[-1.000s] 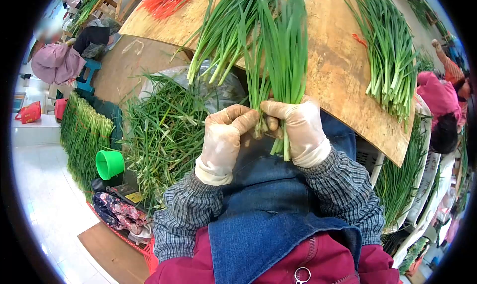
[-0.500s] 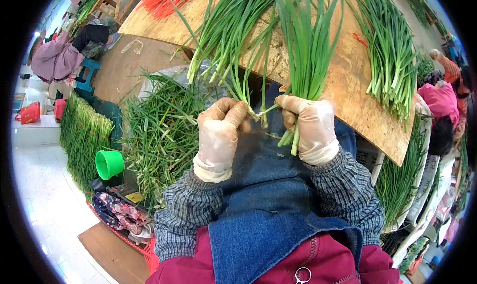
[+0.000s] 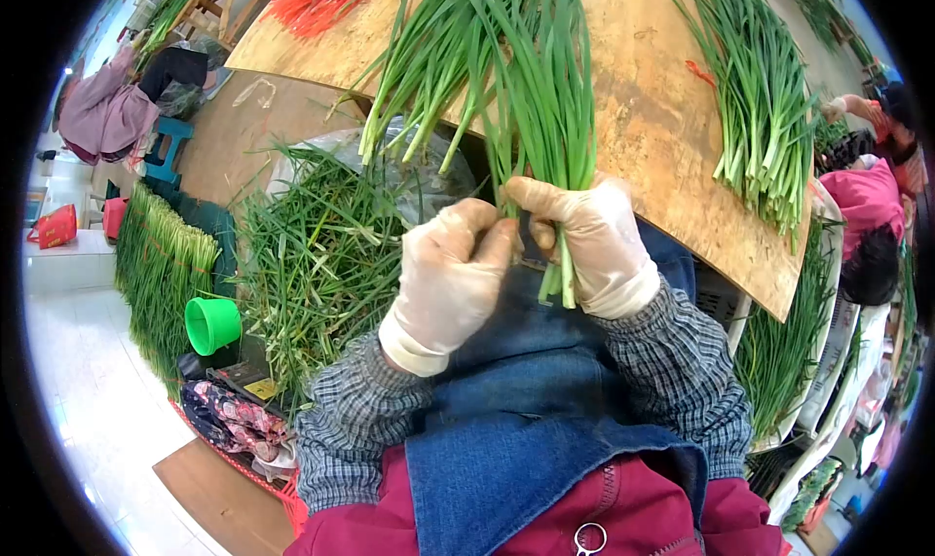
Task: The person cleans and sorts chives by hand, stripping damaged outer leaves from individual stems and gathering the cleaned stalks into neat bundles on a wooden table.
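Observation:
My right hand (image 3: 589,240), in a pale thin glove, is closed around a small bunch of long green chives (image 3: 555,98). Their pale cut ends stick out below the fist and the leaves point away from me. Close beside it is my left hand (image 3: 450,274), gloved too, with thumb and forefinger pinched at the lower end of a thin chive stalk by the right fingertips. Behind the hands, a loose pile of chives (image 3: 429,79) lies on the wooden board (image 3: 643,79), its stem ends over the near edge.
A heap of chive scraps (image 3: 321,264) lies on plastic at left, near a green bucket (image 3: 212,324). Another chive bundle (image 3: 765,118) rests on the board's right. Red ties (image 3: 321,1) lie at the back left. Other people (image 3: 107,108) sit at both sides.
My right hand has shifted slightly left with its bunch, closer to my left hand. The thin leaves that hung apart between the hands now lie against the bunch.

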A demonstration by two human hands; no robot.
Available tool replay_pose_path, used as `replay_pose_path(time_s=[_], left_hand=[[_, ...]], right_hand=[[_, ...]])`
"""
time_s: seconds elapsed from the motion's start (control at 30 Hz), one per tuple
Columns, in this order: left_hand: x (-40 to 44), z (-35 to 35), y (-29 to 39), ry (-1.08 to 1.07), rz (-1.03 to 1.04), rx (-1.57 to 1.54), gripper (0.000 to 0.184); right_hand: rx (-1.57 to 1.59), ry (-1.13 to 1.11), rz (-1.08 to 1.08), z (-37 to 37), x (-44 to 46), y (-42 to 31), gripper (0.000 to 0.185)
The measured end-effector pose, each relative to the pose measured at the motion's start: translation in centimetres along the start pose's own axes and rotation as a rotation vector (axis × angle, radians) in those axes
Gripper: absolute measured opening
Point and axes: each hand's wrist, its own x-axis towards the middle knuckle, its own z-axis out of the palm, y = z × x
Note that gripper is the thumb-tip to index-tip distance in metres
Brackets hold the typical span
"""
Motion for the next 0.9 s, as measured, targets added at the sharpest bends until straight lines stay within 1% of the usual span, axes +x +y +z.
replay_pose_path(time_s=[0.07,0.17,0.2,0.23,0.27,0.3,0.4,0.43,0.47,0.53,0.6,0.63,0.67,0.7,0.73,0.77,0.8,0.83,0.87,0.9], left_hand=[[-0.2,0.4,0.2,0.047,0.168,0.070,0.007],[-0.7,-0.2,-0.2,0.232,0.363,0.110,0.006],[-1.6,-0.4,-0.4,0.274,0.149,0.016,0.010],[-1.9,-0.8,-0.3,0.338,0.008,-0.128,0.011],[-2.0,-1.2,-0.2,0.400,-0.133,-0.271,0.013],[-1.9,-1.7,-0.4,0.415,-0.248,-0.365,0.013],[-1.1,-0.9,-3.0,0.276,-0.181,-0.130,0.011],[-0.5,-0.5,-3.4,0.211,-0.143,-0.114,0.011],[-0.4,-0.2,-3.2,0.141,-0.233,-0.141,0.020],[0.9,1.8,-3.6,0.193,-0.256,-0.399,0.032],[2.0,2.4,-2.4,0.024,-0.479,-0.576,0.041],[2.2,2.7,-2.0,-0.035,-0.517,-0.683,0.038],[2.4,3.0,-2.7,-0.114,-0.569,-0.777,0.028],[2.2,2.2,-1.7,-0.045,-0.539,-0.727,0.024],[1.6,1.1,-0.3,0.022,-0.508,-0.676,0.020],[0.9,0.2,0.2,0.192,-0.377,-0.519,0.022],[-0.1,-1.2,-0.8,0.307,-0.201,-0.559,0.022],[-0.8,-2.7,-1.3,0.501,-0.032,-0.348,0.023],[-1.7,-4.8,-1.5,0.592,-0.144,-0.386,0.023],[-2.4,-6.6,-2.0,0.678,-0.204,-0.458,0.022]], right_hand=[[0.039,-0.040,0.037,0.1,0.3,-0.1,0.012],[0.100,-0.010,0.016,-0.3,0.7,0.1,0.006],[0.121,0.002,0.011,-0.5,0.8,0.2,0.005],[0.136,0.011,0.011,-1.0,0.8,0.0,0.005],[0.203,-0.047,0.029,-1.7,1.0,0.0,0.006],[0.242,-0.068,0.043,-2.2,1.0,-0.2,0.005],[0.310,-0.072,0.116,-2.8,0.8,-0.8,0.005],[0.309,-0.092,0.114,-2.9,0.8,-0.7,0.006],[0.308,-0.111,0.111,-3.1,0.9,-0.6,0.006],[0.270,-0.113,0.113,-3.3,1.0,-0.3,0.011],[0.256,-0.093,0.149,-3.1,0.8,-0.5,0.014],[0.259,-0.075,0.184,-2.6,0.4,-0.9,0.014],[0.262,-0.058,0.219,-2.3,0.2,-1.1,0.014],[0.255,-0.028,0.169,-2.2,0.3,-1.0,0.014],[0.281,-0.089,0.152,-2.3,0.2,-1.2,0.015],[0.310,-0.148,0.136,-2.5,0.0,-1.6,0.017],[0.341,-0.208,0.123,-2.7,-0.2,-2.0,0.018],[0.404,-0.264,0.068,-2.9,-0.5,-2.2,0.022],[0.452,-0.327,0.012,-2.5,-0.9,-2.9,0.021],[0.595,-0.391,0.024,-2.4,-0.8,-3.1,0.022]])
